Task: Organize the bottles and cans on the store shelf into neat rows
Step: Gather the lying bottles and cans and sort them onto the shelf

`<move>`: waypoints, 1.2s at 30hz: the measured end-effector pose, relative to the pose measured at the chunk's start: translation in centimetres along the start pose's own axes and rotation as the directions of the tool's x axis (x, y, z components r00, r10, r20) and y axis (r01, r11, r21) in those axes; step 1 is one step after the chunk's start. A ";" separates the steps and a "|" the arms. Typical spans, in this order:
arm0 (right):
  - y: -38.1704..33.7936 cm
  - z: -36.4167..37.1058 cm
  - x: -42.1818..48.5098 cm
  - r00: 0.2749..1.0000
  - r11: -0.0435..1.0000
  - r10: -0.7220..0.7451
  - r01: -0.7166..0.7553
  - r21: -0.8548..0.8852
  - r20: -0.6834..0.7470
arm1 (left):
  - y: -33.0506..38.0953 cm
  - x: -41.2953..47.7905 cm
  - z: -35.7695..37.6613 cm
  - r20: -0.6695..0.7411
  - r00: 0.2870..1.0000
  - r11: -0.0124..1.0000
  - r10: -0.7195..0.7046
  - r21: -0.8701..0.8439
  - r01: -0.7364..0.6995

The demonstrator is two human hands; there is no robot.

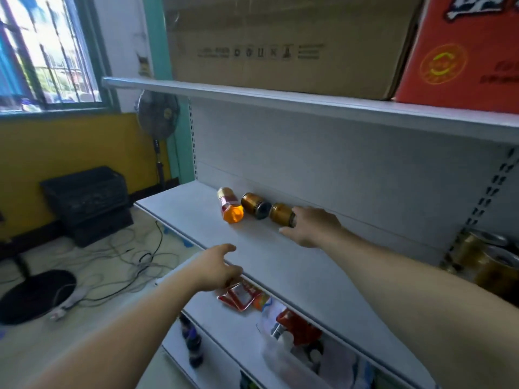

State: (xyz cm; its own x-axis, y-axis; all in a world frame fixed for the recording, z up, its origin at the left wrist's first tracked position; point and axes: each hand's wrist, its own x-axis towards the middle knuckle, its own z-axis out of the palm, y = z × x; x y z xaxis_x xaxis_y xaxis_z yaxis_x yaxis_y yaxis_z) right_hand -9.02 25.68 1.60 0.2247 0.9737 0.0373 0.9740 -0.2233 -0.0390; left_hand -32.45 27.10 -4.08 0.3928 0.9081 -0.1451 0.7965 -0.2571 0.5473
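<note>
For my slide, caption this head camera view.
Right hand touching the end can in a back row of three containers on a white shelf; left hand hovers empty.

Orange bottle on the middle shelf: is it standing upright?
No. The orange bottle lies on its side on the shelf, base toward the camera, left of two gold cans also lying down.

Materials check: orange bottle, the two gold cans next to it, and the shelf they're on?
Orange bottle: looks like clear plastic, since the orange contents glow through; gold cap. Middle gold can and gold can by the right hand: likely metal, shiny gold walls, dark ends. Shelf: probably painted sheet metal, matte white, thin edge.
</note>
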 end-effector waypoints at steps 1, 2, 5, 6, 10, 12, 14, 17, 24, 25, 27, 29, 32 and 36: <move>-0.2 0.2 1.4 1.000 1.000 0.000 0.000 0.013 0.001 | -0.4 1.3 -0.3 -0.002 1.000 1.000 -0.011 -0.003 0.011; -0.6 0.7 3.2 1.000 1.000 0.001 -0.001 0.025 0.000 | -1.1 3.1 -0.7 -0.007 1.000 1.000 -0.019 -0.008 0.019; -2.0 2.3 8.9 1.000 0.998 -0.012 0.011 0.054 0.005 | -2.7 8.1 -1.9 -0.048 0.999 1.000 -0.011 0.025 0.012; -2.6 2.9 10.8 1.000 0.998 -0.022 0.021 0.063 0.017 | -3.3 9.7 -2.2 -0.071 0.997 0.997 0.003 0.073 0.002; -4.7 5.2 17.2 0.996 0.996 -0.063 0.059 0.063 0.064 | -5.5 15.3 -2.8 -0.116 0.991 0.935 0.073 0.353 -0.028; -5.6 6.3 19.7 0.994 0.997 -0.075 0.072 0.040 0.074 | -6.3 17.8 -3.0 -0.114 0.989 0.902 0.097 0.430 -0.039; -6.1 7.5 21.7 0.992 0.997 -0.072 0.070 0.021 0.108 | -6.8 20.3 -3.0 -0.110 0.989 0.908 0.095 0.417 -0.041; -6.5 9.3 23.9 0.987 0.998 -0.031 0.039 -0.050 0.158 | -6.9 24.2 -3.1 -0.087 0.995 0.947 0.048 0.322 -0.018; -9.3 11.1 24.0 0.995 0.980 0.040 -0.022 -0.198 0.088 | -6.9 30.1 -3.5 0.050 0.998 0.993 0.038 0.108 -0.043; -9.8 11.4 23.3 0.995 0.981 0.061 -0.046 -0.187 0.079 | -7.4 30.4 -3.8 0.007 0.999 0.998 0.033 0.044 -0.033; -10.6 12.1 21.7 0.991 0.981 0.111 -0.098 -0.168 0.070 | -8.1 30.8 -4.6 -0.016 1.000 0.998 -0.011 -0.068 0.009; -11.3 12.8 20.3 0.986 0.981 0.153 -0.142 -0.132 0.072 | -8.9 31.2 -5.5 0.002 0.994 0.971 -0.111 -0.213 0.109; -11.8 13.4 18.6 0.981 0.981 0.192 -0.192 -0.019 0.012 | -10.1 31.5 -6.0 0.060 0.989 0.932 -0.137 -0.330 0.150; -11.4 13.9 15.5 0.929 0.889 0.361 -0.314 0.334 -0.086 | -11.4 30.8 -7.2 0.136 0.984 0.781 -0.112 -0.600 0.172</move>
State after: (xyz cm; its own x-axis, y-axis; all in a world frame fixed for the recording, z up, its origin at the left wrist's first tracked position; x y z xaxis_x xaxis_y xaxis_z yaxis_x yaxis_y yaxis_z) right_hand -17.07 44.00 -11.22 0.5625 0.8199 0.1061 0.7850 -0.4894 -0.3798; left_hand -32.73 60.32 -8.87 0.3602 0.8776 -0.3164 0.4141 0.1535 0.8972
